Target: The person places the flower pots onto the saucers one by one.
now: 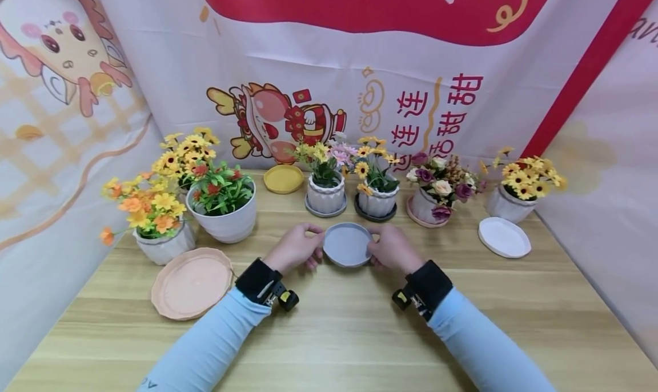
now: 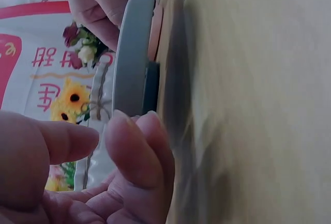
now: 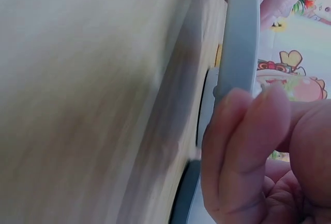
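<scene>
A round grey-blue plant saucer (image 1: 347,244) is between my two hands, raised slightly above the wooden table. My right hand (image 1: 393,248) pinches its right rim, fingers (image 3: 232,136) at the edge and the thumb mostly hidden behind them. On the opposite side, my left hand (image 1: 297,247) has its fingertips at the rim. The left thumb (image 2: 70,141) stands apart from those fingers in the left wrist view. Just behind the saucer are a pot of pink and yellow flowers (image 1: 326,192) on a grey saucer and a pot of orange-yellow daisies (image 1: 378,201) on a dark one.
A large pink saucer (image 1: 192,283), an orange flower pot (image 1: 163,246) and a red-flowered pot (image 1: 226,220) stand left. A yellow saucer (image 1: 284,179) lies at the back. Rightward are a purple-rose pot (image 1: 428,204), a white saucer (image 1: 504,237) and a yellow daisy pot (image 1: 510,206).
</scene>
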The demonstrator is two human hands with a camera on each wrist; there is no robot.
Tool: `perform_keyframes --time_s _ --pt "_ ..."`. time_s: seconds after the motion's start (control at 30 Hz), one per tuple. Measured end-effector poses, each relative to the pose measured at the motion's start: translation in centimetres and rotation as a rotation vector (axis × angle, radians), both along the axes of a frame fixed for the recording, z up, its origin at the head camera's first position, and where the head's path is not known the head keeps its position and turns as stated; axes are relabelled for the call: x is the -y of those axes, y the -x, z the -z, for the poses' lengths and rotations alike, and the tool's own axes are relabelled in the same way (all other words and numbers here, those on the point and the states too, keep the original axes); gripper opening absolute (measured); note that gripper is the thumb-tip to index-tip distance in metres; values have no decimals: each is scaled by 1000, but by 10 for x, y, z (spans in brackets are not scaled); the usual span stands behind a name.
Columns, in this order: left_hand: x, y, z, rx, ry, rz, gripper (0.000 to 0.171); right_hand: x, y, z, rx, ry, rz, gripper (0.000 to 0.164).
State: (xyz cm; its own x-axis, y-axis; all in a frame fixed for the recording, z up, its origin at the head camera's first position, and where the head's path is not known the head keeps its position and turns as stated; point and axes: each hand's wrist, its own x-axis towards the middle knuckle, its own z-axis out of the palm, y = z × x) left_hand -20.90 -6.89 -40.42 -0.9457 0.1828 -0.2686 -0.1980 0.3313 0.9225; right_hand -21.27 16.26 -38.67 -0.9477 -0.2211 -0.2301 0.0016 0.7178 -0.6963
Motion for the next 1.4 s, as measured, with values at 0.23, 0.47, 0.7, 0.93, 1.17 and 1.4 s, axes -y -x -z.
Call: perform_keyframes --time_s 0.23,0.47,0.7,0.93,1.17,1.4 --pt "16 7 -8 35 57 -6 35 20 9 2 70 28 37 52" --pt "28 12 -10 57 103 -5 33 34 14 4 62 20 30 50" --pt "38 17 -6 55 158 -3 30 46 16 8 51 24 13 49" --pt "41 18 -2 76 200 32 29 53 17 10 70 8 7 49" --pt "39 19 -2 70 207 7 26 55 18 11 56 12 17 47" --pt "40 19 0 62 195 -3 27 51 21 15 51 14 15 43"
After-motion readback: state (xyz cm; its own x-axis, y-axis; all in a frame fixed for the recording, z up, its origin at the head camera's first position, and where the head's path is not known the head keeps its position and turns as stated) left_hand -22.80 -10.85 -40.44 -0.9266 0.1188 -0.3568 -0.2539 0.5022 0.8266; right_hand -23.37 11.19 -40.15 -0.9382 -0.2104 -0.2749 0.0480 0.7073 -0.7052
